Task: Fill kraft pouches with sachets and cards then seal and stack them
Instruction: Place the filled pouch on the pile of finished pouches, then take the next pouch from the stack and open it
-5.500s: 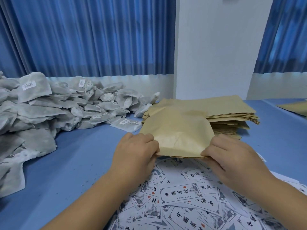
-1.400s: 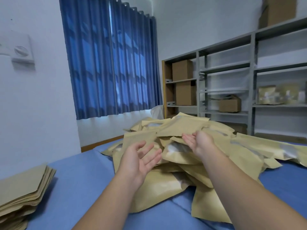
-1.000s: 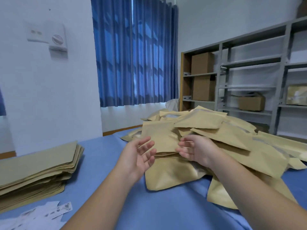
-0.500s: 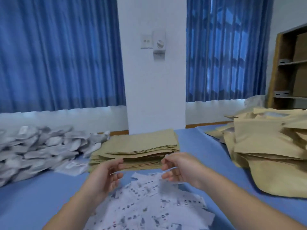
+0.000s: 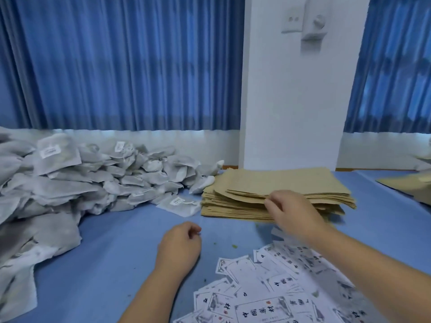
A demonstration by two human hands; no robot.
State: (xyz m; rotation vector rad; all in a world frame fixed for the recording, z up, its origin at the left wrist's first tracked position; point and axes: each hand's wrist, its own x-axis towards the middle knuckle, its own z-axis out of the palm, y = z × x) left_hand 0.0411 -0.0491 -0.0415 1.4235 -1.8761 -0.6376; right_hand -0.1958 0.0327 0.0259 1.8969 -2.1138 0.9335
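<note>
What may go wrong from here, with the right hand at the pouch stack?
The right hand has its fingers at the fanned near edge of the kraft pouch stack, so several thin pouches may lift together or the stack may slide askew. The loose cards lie under the right forearm, which may sweep some away.

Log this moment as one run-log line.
step: reach to kraft pouch stack | right hand: touches its front edge, grip unclear | left hand: loosely curled, empty | sachet pile, cards: not in hand
</note>
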